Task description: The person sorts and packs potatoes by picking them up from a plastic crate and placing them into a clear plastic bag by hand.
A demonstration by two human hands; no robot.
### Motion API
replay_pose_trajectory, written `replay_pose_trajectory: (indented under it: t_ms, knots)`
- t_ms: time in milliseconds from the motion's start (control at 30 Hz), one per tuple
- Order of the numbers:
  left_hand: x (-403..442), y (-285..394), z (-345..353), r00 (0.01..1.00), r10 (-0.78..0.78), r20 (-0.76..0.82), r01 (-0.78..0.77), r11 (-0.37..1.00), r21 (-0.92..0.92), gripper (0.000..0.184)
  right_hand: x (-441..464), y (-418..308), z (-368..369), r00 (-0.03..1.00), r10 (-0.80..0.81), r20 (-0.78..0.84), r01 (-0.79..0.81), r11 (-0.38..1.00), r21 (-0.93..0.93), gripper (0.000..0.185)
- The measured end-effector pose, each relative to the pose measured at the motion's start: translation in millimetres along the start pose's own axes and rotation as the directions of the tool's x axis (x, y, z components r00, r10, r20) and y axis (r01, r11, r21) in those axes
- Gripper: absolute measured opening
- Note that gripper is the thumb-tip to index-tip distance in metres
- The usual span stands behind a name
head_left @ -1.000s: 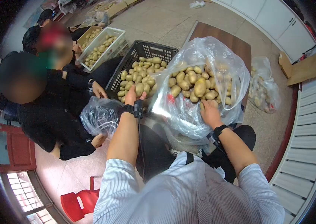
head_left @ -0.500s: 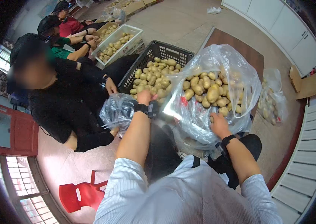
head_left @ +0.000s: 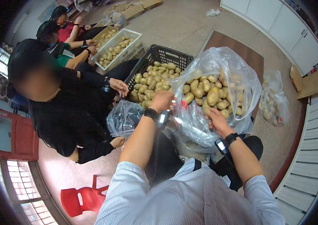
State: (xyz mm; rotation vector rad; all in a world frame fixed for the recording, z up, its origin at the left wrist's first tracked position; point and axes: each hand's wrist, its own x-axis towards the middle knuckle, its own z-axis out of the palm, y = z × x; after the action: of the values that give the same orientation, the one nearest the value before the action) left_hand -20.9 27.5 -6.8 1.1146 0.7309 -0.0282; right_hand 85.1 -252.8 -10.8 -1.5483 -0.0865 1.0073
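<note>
My left hand (head_left: 162, 101) is between the black crate (head_left: 171, 54) and the clear plastic bag (head_left: 223, 56), its fingers curled toward the bag; what it holds, if anything, is hidden. At the bag's near side, my right hand (head_left: 218, 120) has its fingers against a potato (head_left: 206, 107) at the edge of the pile. Many potatoes (head_left: 198, 90) lie inside the open bag, on a brown table (head_left: 253, 62). The crate holds more potatoes (head_left: 155, 77).
A co-worker in black (head_left: 80, 123) sits at the left with a clear bag (head_left: 123, 118). Beyond are a white crate (head_left: 138, 39) and other people. A filled bag (head_left: 273, 99) lies on the floor at the right. A red chair (head_left: 82, 200) stands at lower left.
My left hand has moved right, from over the black crate toward the bag. My right hand has moved slightly up to the pile. The co-worker's hand near the crate has lifted and opened.
</note>
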Motion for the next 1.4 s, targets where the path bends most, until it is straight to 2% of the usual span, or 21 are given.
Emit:
replay_pose_trajectory:
  t_ms: [67, 167, 200, 300, 400, 533, 600, 733, 800, 833, 900, 967, 1033, 1067, 1100, 1133, 1233, 1267, 1300, 1333, 1400]
  knots:
    - [-0.7, 0.3, 8.9, 0.996, -0.033, 0.080, 0.027, 0.997, 0.071, 0.032, 0.2, -6.0, 6.5, 0.994, -0.002, 0.106, -0.003, 0.999, 0.051, 0.031]
    - [-26.8, 14.9, 37.5, 0.991, -0.063, 0.119, 0.046, 0.988, 0.144, 0.031, -1.9, -12.8, 20.6, 0.982, -0.024, 0.185, 0.011, 0.997, 0.072, 0.025]
    - [-25.4, 14.1, 38.9, 0.980, -0.097, 0.175, 0.067, 0.983, 0.169, 0.037, -0.5, -11.7, 25.1, 0.986, -0.023, 0.167, 0.010, 0.997, 0.077, 0.025]
    - [-19.8, 6.9, 46.5, 0.967, -0.117, 0.226, 0.088, 0.987, 0.132, 0.039, -1.0, -17.0, 42.0, 0.980, -0.090, 0.178, 0.083, 0.995, 0.048, 0.025]
    - [-23.4, 6.3, 56.2, 0.939, -0.138, 0.315, 0.102, 0.986, 0.129, 0.035, -1.0, -22.7, 51.7, 0.950, -0.121, 0.288, 0.100, 0.991, 0.087, 0.024]
    - [-19.3, 3.0, 57.4, 0.908, -0.161, 0.387, 0.120, 0.984, 0.129, 0.029, 6.2, -18.5, 55.2, 0.957, -0.151, 0.246, 0.135, 0.988, 0.079, 0.027]
    - [-20.6, 4.7, 59.3, 0.905, -0.154, 0.396, 0.103, 0.984, 0.147, 0.027, 2.5, -21.5, 54.5, 0.961, -0.194, 0.196, 0.198, 0.980, 0.002, 0.029]
    - [-16.9, 4.6, 53.4, 0.937, -0.125, 0.327, 0.102, 0.991, 0.085, 0.021, -0.5, -18.7, 45.6, 0.975, -0.181, 0.130, 0.188, 0.982, -0.037, 0.031]
    - [-15.6, 5.8, 47.0, 0.950, -0.093, 0.298, 0.080, 0.995, 0.057, 0.021, 14.8, -2.2, 33.0, 0.889, -0.456, 0.035, 0.449, 0.855, -0.261, 0.032]
    - [-16.7, 7.4, 43.9, 0.961, -0.061, 0.271, 0.059, 0.998, 0.016, 0.020, 21.2, 3.7, 24.6, 0.889, -0.457, 0.039, 0.450, 0.854, -0.260, 0.032]
    - [-17.9, 10.3, 37.1, 0.970, -0.027, 0.240, 0.034, 0.999, -0.023, 0.020, 28.0, 2.1, 9.3, 0.712, -0.697, -0.092, 0.406, 0.514, -0.756, 0.034]
    - [-17.4, 10.1, 29.6, 0.984, 0.033, 0.175, -0.012, 0.993, -0.116, 0.019, 28.8, -4.9, -4.0, 0.727, -0.680, -0.098, 0.376, 0.513, -0.772, 0.041]
    - [-16.0, 8.8, 22.0, 0.992, 0.058, 0.110, -0.040, 0.986, -0.163, 0.020, 31.0, -10.0, -11.0, 0.662, -0.746, -0.073, 0.361, 0.403, -0.841, 0.044]
    - [-13.2, 7.9, 14.9, 0.996, 0.084, 0.045, -0.072, 0.975, -0.209, 0.021, 29.8, -15.3, -11.7, 0.722, -0.685, -0.103, 0.313, 0.455, -0.834, 0.050]
    - [5.3, -6.1, -0.8, 0.995, 0.092, 0.031, -0.083, 0.975, -0.205, 0.021, 32.3, -17.1, -11.4, 0.719, -0.689, -0.093, 0.328, 0.454, -0.829, 0.050]
    - [34.8, -30.6, -22.2, 0.890, 0.453, -0.057, -0.432, 0.875, 0.218, 0.024, 34.9, -17.4, -11.6, 0.742, -0.666, -0.079, 0.309, 0.443, -0.841, 0.053]
    - [23.8, -18.4, -25.2, 0.846, 0.493, -0.202, -0.452, 0.865, 0.218, 0.031, 43.6, -18.3, -11.0, 0.771, -0.637, -0.017, 0.283, 0.366, -0.886, 0.062]
    - [20.4, -15.2, -28.8, 0.898, 0.352, -0.264, -0.386, 0.918, -0.090, 0.031, 43.4, -22.1, -8.2, 0.802, -0.596, -0.034, 0.256, 0.394, -0.882, 0.063]
    - [17.6, -12.3, -31.3, 0.940, 0.201, -0.274, -0.301, 0.869, -0.394, 0.032, 42.7, -25.8, -5.3, 0.831, -0.554, -0.050, 0.228, 0.421, -0.878, 0.064]
    - [16.0, -10.7, -30.3, 0.910, 0.224, -0.350, -0.345, 0.877, -0.335, 0.031, 40.6, -28.6, -3.1, 0.838, -0.543, -0.059, 0.227, 0.445, -0.866, 0.065]
    - [13.5, -8.1, -36.5, 0.913, 0.199, -0.356, -0.334, 0.865, -0.375, 0.024, 40.3, -30.2, -1.8, 0.834, -0.549, -0.055, 0.230, 0.437, -0.870, 0.065]
